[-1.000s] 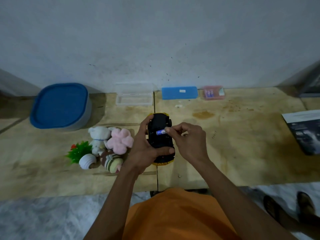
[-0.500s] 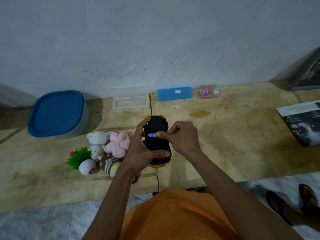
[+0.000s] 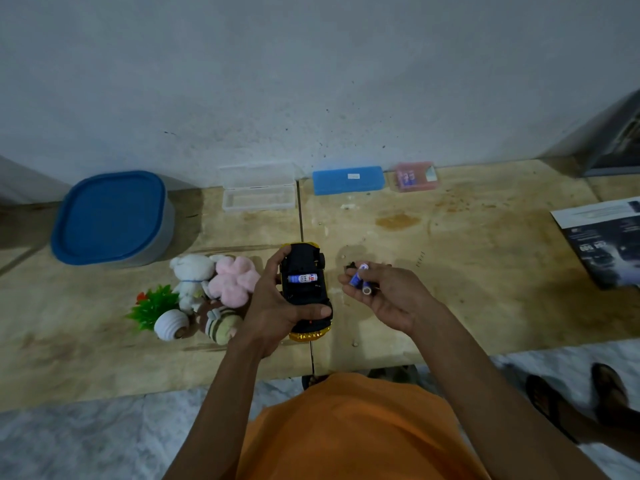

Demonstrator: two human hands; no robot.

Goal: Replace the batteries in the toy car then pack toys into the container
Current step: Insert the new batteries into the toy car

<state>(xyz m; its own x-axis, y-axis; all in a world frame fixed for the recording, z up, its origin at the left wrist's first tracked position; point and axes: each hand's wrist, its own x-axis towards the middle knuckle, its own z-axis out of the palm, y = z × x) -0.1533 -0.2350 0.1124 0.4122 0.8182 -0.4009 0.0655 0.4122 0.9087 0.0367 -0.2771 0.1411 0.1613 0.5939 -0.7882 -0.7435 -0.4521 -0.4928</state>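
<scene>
- Toy car (image 3: 306,292) at frame centre, underside up, long axis running top to bottom of frame; one battery (image 3: 302,278) seated crosswise.
- Left hand (image 3: 273,306) wraps it, thumb across lower end.
- Right hand (image 3: 388,296) just right, fingers pinching loose batteries (image 3: 360,279).

Left hand (image 3: 273,306) clamped in a grip; right hand (image 3: 388,296) loosely cupped.

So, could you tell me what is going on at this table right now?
A person is changing the batteries in a toy car. The left hand holds the car upside down, with one battery lying in its open compartment. The right hand, off to the side, holds more batteries. The soft toys sit unpacked on the table, beside the container, whose blue lid is on.
</scene>
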